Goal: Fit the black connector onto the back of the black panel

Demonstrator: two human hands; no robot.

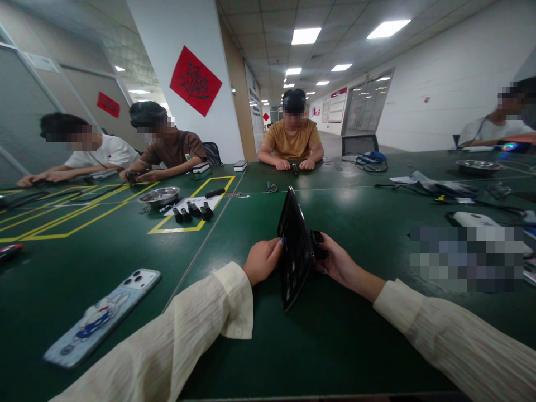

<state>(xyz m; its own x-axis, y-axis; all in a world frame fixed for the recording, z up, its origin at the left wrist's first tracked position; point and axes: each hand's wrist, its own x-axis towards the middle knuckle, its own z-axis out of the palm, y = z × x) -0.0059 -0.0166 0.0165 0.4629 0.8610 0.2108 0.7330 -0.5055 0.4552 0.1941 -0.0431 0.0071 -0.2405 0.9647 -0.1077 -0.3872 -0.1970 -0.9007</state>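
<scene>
The left hand and the right hand hold a black tray between them, stood on edge (nearly upright) on the green tabletop close to its near edge. Left fingers curl closed against the tray's left face; right fingers clasp its right side, where a small black part sits at the fingertips. A phone lies toward the near left corner. Farther left, a metal bowl stands beside small black pieces
</scene>
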